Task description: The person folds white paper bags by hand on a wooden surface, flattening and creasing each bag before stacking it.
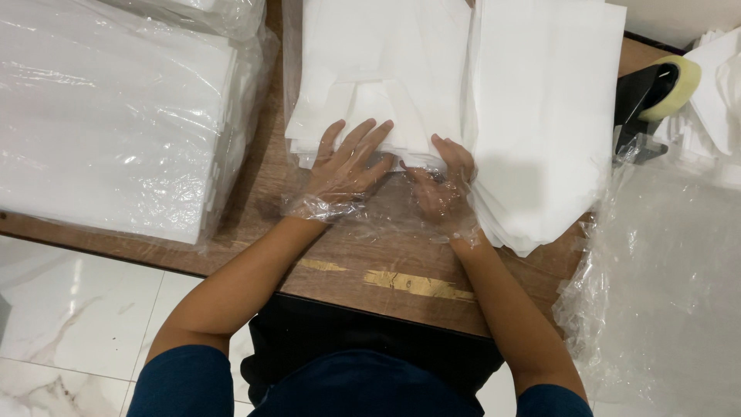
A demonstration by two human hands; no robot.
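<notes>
My left hand (343, 166) flat, fingers spread, and right hand (446, 181) curled pinch near edge of white sheet stack (378, 77); stack runs away toward bench far edge.

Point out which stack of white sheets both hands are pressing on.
The middle stack, under the left hand and right hand. The wrapped stack lies untouched at left.

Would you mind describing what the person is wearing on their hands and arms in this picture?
Both the left hand and the right hand wear loose, thin, transparent plastic gloves that crinkle and bunch at the wrists. The forearms are bare, with no watch, bracelet or rings visible. Short dark blue sleeves cover the upper arms, matching the dark blue shirt.
</notes>
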